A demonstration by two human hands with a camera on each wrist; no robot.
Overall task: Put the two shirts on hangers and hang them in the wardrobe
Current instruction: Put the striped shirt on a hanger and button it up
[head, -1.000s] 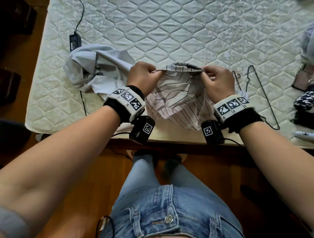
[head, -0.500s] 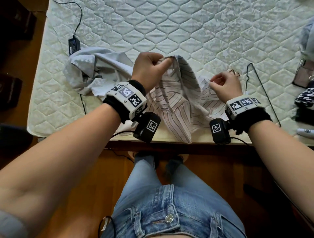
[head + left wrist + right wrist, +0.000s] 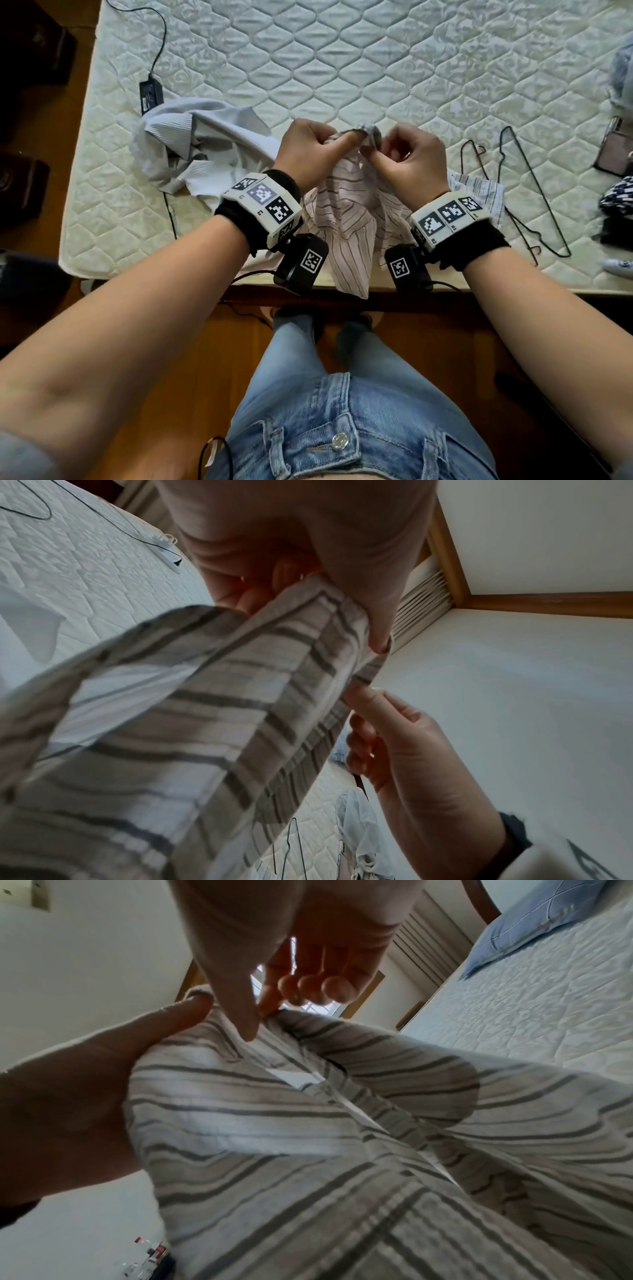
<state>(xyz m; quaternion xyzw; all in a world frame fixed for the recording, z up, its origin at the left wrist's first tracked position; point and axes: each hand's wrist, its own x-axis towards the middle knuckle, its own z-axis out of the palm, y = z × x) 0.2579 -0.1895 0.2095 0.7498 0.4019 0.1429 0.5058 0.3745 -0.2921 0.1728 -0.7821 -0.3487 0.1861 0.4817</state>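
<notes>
Fingers (image 3: pixel 310 988) of right hand (image 3: pixel 412 161) curled, thumb and forefinger pinching a bunched hem or collar edge of striped shirt (image 3: pixel 346 219); remaining fingertips tucked toward palm, holding nothing else. Left hand (image 3: pixel 308 150) clenched on same bunched edge, thumb pressed along the fold, touching cloth just beside the right-hand pinch. Which edge of the garment is gathered: cannot tell.

Striped shirt lifted at its top, rest draped down onto near edge of bed (image 3: pixel 102 192), lowest corner hanging over that edge. Grey shirt (image 3: pixel 191 144) crumpled toward left edge of bed, just beside left hand, not held. Two wire hangers (image 3: pixel 524 192) lying flat toward right edge, near striped shirt, untouched.

Handling estimate: thin woven cloth, light, fully limp, no shape of its own; slides and folds freely, not fragile. Pinch grip sufficient for weight. Best hold judged to be collar or shoulder seams, hands spread apart to open the neck for a hanger. Hangers thin, springy, likely to snag each other.
</notes>
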